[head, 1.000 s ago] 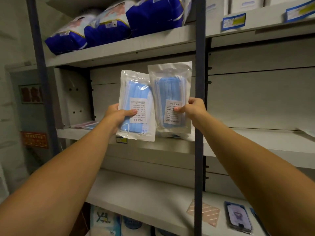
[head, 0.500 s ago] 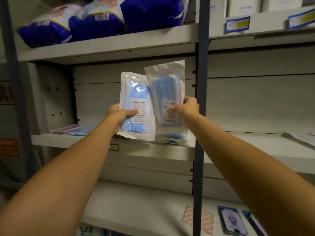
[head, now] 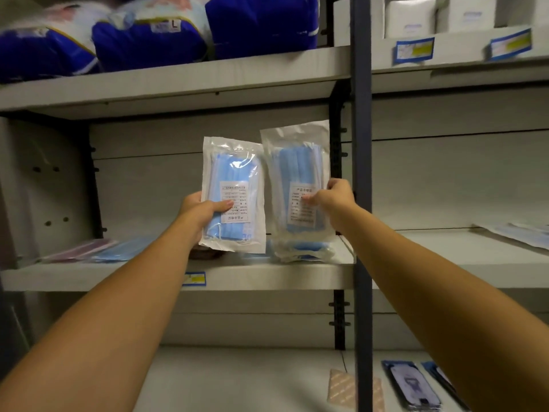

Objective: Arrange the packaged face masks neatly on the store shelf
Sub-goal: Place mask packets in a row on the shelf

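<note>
Our left hand (head: 197, 211) grips one clear plastic pack of blue face masks (head: 233, 194) upright above the grey metal middle shelf (head: 124, 275); our right hand (head: 334, 199) pinches a second clear pack (head: 297, 179) beside it. Several packs (head: 303, 251) already lie stacked below; we judge these two remain unplaced.

Letter "L" on the blue package (head: 154, 37), above the left hand (head: 199, 212). Printed labels on both held mask packs (head: 234, 197) (head: 300, 185): characters too small to read.
</note>
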`<act>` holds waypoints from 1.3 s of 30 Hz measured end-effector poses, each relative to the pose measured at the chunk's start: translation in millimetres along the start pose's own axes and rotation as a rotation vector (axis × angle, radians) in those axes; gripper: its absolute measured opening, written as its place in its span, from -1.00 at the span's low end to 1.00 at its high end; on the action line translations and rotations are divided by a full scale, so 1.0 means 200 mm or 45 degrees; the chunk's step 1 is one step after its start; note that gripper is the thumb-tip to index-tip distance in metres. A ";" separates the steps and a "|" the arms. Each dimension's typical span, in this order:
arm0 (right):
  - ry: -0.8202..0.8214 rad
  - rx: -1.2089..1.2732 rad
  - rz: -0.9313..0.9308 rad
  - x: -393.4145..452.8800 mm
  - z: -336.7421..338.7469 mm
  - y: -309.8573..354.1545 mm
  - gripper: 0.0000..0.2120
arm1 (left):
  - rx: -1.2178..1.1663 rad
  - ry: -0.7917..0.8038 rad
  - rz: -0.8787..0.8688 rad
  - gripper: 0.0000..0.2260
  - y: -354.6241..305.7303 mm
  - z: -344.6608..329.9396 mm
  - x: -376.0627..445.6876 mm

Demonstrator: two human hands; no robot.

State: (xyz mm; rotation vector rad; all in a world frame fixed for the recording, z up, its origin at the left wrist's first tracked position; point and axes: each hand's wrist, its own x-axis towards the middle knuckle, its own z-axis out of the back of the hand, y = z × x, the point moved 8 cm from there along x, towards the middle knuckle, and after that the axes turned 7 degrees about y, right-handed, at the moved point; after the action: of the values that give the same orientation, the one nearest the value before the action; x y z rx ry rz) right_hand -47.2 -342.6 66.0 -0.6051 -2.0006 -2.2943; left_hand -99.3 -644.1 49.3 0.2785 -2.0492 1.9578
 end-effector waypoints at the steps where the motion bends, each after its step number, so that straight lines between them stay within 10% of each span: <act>1: -0.021 0.012 -0.024 0.01 0.00 -0.02 -0.62 | -0.018 0.014 0.006 -0.69 0.01 0.02 0.02; 19: 0.012 -0.672 -0.495 0.36 -0.08 -0.49 -0.64 | -0.137 0.102 0.042 -0.61 0.11 0.31 0.28; 39: -0.052 -1.451 0.223 0.34 -0.12 -0.15 -0.60 | -0.124 0.149 0.224 -0.53 0.18 -0.24 0.38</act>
State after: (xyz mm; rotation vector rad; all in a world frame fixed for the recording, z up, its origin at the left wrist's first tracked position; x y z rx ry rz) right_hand -125.2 -344.9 56.7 -0.7773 -0.4069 -3.1006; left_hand -178.5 -590.0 41.7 -0.0388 -2.1475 1.9135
